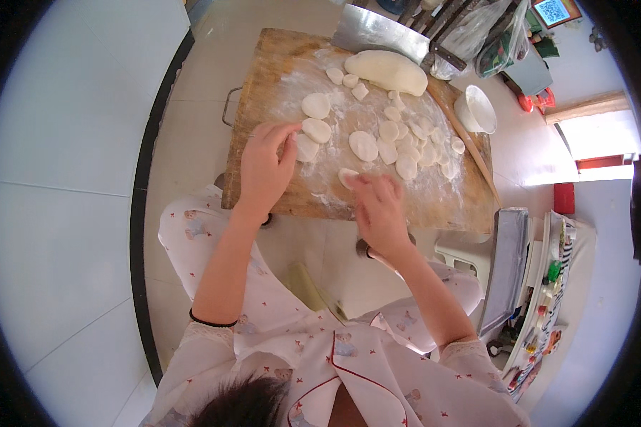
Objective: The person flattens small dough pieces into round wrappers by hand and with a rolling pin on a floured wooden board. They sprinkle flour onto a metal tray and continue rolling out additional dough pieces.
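A floured wooden board (278, 187) lies before me with flattened rounds of dough on it. My left hand (270, 163) is over the board's left part, thumb and forefinger slightly apart. Its fingertips reach the edge of a dough round (317, 131) in a short column of three. My right hand (380, 211) is blurred near the front edge, its fingertips at a small dough disc (346, 178) that they partly cover. Whether they grip or press it is unclear. Beyond that hand is a larger flat round (363, 146), and a heap of small dough discs (414, 144) lies to the right.
A thick dough log (387, 72) and a cleaver (382, 34) are at the board's far side. Along the right runs a wooden rolling pin (464, 139), beside a white bowl (475, 109). A grey metal tray (505, 267) stands right of the board, near a plastic stool (462, 253).
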Available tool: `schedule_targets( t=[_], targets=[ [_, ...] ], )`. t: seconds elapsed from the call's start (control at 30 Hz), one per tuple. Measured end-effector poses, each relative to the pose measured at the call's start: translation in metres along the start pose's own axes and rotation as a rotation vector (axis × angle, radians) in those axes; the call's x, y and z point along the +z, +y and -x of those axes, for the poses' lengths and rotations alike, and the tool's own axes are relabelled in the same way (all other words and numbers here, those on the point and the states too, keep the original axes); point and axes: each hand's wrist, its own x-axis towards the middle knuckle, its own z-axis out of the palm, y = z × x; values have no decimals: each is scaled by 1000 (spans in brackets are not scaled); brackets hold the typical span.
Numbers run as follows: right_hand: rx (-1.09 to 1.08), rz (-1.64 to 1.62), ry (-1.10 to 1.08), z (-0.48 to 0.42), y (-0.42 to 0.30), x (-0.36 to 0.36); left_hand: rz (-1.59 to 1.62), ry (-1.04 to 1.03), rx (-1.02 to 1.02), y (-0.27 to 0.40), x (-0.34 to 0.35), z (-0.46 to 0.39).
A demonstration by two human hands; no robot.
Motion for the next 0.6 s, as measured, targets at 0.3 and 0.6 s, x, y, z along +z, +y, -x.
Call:
schedule_targets(
  t=[0.3, 0.6],
  targets=[
    [91, 327, 92, -88, 31, 52, 38, -39, -48, 6, -1, 2],
    [-22, 433, -89, -74, 17, 52, 14, -40, -57, 0, -6, -1]
  ],
)
